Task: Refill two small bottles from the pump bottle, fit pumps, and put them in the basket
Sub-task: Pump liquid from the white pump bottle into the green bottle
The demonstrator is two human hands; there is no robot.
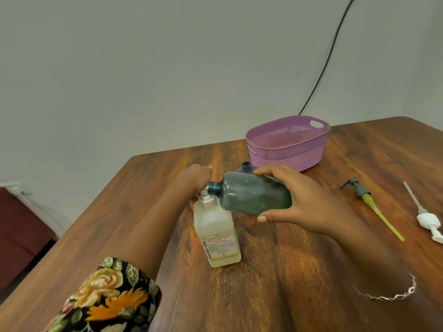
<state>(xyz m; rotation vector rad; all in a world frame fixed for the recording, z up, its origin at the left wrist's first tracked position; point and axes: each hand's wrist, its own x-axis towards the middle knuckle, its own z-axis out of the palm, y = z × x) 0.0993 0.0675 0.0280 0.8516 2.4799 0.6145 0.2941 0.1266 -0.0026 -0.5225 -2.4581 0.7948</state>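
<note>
Three bottles (217,236) (251,192) (246,166), two loose pumps (359,190) (429,221), one basket (287,154)

The table (311,259) is smooth, faintly glossy wood. The basket (287,152) is matt purple plastic with a woven texture. The green bottle (251,192) is smooth translucent plastic, the pump bottle (215,226) frosted plastic. The sleeve (107,300) is cloth, the bracelet (388,294) shiny metal.

Only readable text is on the pump bottle (217,226) in front of me. Its white label (220,248) has red print: "BIOCHEK - CHG" running up the left edge, "BIOCHEK CHG" again across the front, and probably "Handrub" under that. Fine print below is too small to read.
</note>
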